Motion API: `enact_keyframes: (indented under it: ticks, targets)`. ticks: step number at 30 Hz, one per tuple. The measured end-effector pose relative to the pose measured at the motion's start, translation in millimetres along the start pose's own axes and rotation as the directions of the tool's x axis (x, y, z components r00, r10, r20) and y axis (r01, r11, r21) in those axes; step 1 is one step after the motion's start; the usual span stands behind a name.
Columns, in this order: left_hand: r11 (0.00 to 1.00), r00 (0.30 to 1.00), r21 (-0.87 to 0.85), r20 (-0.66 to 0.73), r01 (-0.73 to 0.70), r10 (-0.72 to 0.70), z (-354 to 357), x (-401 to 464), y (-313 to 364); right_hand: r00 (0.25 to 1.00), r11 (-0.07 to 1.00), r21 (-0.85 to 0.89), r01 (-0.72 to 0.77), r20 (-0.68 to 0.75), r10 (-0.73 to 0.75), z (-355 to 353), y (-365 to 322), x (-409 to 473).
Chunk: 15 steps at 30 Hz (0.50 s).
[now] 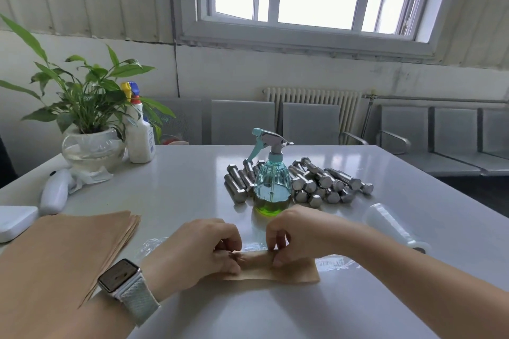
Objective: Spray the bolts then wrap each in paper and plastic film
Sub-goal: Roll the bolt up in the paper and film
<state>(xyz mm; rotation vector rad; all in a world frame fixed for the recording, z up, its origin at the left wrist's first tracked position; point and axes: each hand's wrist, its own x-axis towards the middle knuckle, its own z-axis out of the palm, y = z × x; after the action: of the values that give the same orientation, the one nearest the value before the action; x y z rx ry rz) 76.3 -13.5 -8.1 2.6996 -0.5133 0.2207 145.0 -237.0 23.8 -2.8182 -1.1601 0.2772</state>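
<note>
Both hands (248, 248) pinch rolled brown paper (264, 267) — spray bottle (271, 187), bolts (325, 184) just beyond.

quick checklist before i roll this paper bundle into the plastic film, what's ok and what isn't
1. Left hand gripping brown paper bundle: ok.
2. Right hand pinching the bundle's other end: ok.
3. Bolt fully covered by paper: cannot tell.
4. Plastic film sheet lying under the bundle: ok.
5. Film roll within reach at right: ok.
6. Spray bottle and bolt pile apart from the wrapping area: ok.
</note>
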Motion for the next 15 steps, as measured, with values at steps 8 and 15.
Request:
enact_keyframes:
  ticks: [8, 15]
  targets:
    - [0.974, 0.998, 0.226, 0.067, -0.012, -0.003, 0, 8, 10, 0.997, 0.998, -0.042, -0.046, 0.053, 0.048, 0, -1, -1]
    - [0.987, 0.996, 0.16, -0.083, -0.015, 0.029, 6, 0, 5, 0.998, 0.997, -0.065, -0.041, 0.051, 0.045, -12, -11, -2]
